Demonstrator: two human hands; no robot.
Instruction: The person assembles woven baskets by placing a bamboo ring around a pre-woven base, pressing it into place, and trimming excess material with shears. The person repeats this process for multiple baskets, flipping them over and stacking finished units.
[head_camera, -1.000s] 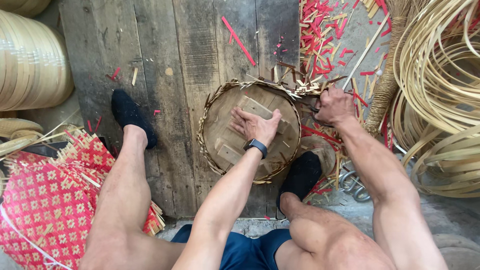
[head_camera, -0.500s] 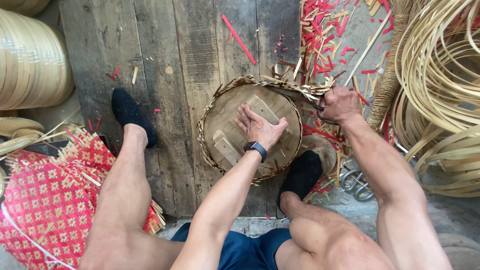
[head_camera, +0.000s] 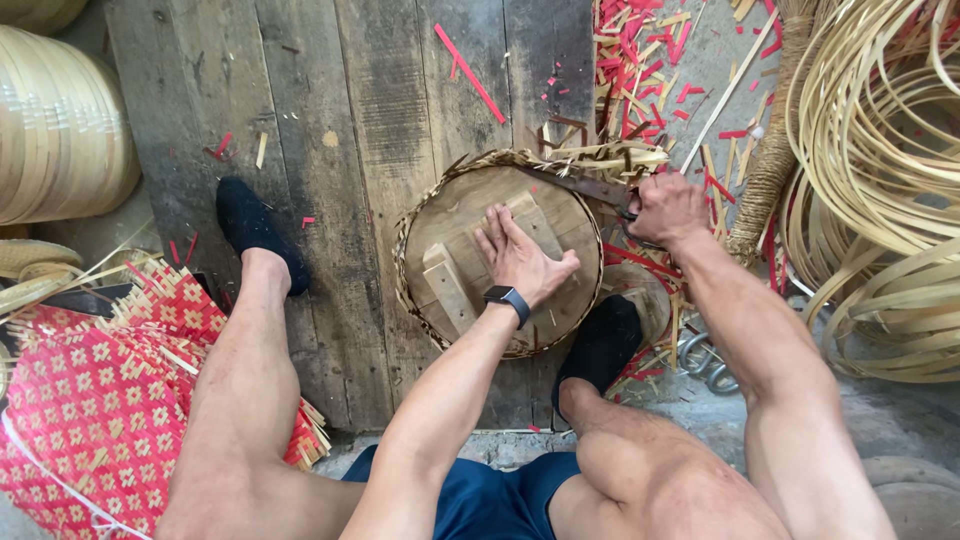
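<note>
The left hand (head_camera: 520, 255) lies flat, fingers spread, on the round wooden form (head_camera: 470, 270) set inside a woven basket (head_camera: 500, 255) between the person's dark shoes; a dark wristwatch (head_camera: 508, 298) sits on that wrist. Over the last second this palm has stayed pressed on the wood while the form and basket turned a little under it, the wooden blocks now lying at a different angle, which suggests the rim is being worked round bit by bit. Just right of that hand, the right hand (head_camera: 668, 208) is clenched shut on the handles of large shears (head_camera: 590, 188), whose dark blades reach left over the basket's far rim among loose pale strip ends (head_camera: 610, 158). Whether the blades are closed on a strip cannot be made out, since the fist and the strip ends cover them. Left of the left hand lies a red-and-pale woven mat (head_camera: 90, 400), cut off by the frame. Beyond the right hand, red offcuts (head_camera: 640, 60) litter the floor, and coils of pale cane (head_camera: 880, 150) run out of view.
</note>
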